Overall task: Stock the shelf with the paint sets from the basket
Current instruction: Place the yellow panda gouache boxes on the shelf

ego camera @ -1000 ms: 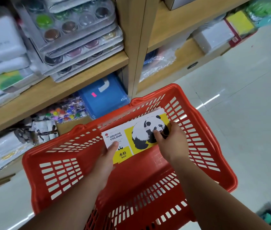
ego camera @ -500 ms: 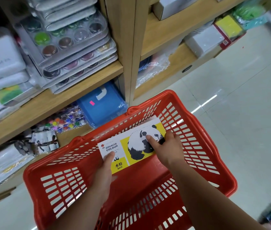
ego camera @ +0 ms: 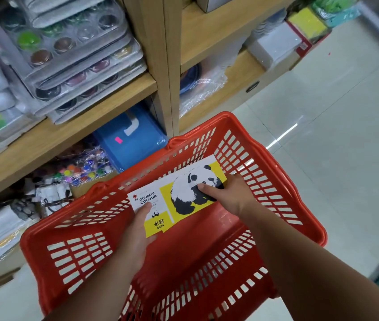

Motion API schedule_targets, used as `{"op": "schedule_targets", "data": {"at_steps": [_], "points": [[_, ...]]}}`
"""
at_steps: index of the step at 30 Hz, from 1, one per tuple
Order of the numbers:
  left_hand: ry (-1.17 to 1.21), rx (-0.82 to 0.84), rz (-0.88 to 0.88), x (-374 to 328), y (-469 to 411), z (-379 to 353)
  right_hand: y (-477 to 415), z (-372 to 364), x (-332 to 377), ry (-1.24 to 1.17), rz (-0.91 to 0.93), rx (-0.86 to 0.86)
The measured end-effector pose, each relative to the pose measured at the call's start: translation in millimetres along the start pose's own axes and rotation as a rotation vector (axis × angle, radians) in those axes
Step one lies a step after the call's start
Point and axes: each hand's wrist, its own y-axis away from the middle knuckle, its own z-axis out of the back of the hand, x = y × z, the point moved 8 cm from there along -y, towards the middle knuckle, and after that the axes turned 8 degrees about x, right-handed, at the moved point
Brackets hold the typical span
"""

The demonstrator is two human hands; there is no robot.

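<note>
Gripping the paint set [ego camera: 181,193] at both ends, the two hands sit inside the red basket [ego camera: 79,251].

Left hand [ego camera: 137,237]: the thumb presses on the top of the box at its near-left end, just below the "GOUACHE COLOUR" print. The fingers pass under the box and are hidden.

Right hand [ego camera: 230,195]: the thumb lies flat on the panda print. The other fingers wrap over the right end, their tips out of sight.

The box runs lengthwise between the hands, with its far long edge near the basket's far wall. Whether its underside touches the basket floor cannot be determined.

Red basket floor shows on the near side of the box, and the slotted side walls stand just outside each hand. The basket's near wall is partly covered by the forearms and cut off at the frame's lower edge.

Beyond the far rim stands the wooden shelf [ego camera: 79,126], with its upright post [ego camera: 160,66] just behind the rim. Stacked clear-lidded paint palettes [ego camera: 68,54] sit on that board. Below it are a blue case [ego camera: 133,140] and bagged small pots, which are blurred. Tiled floor [ego camera: 323,135] extends to the right of the basket.
</note>
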Motion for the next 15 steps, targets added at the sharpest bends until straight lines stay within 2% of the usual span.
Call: {"op": "schedule_targets", "data": {"at_steps": [9,15], "points": [[0.043,0.047,0.019,3,1,1,-9,-10,-19,-0.416,-0.092,0.134],[0.107,0.013,0.004,4,-7,3,-11,-15,-16,-0.428,-0.037,0.191]]}}
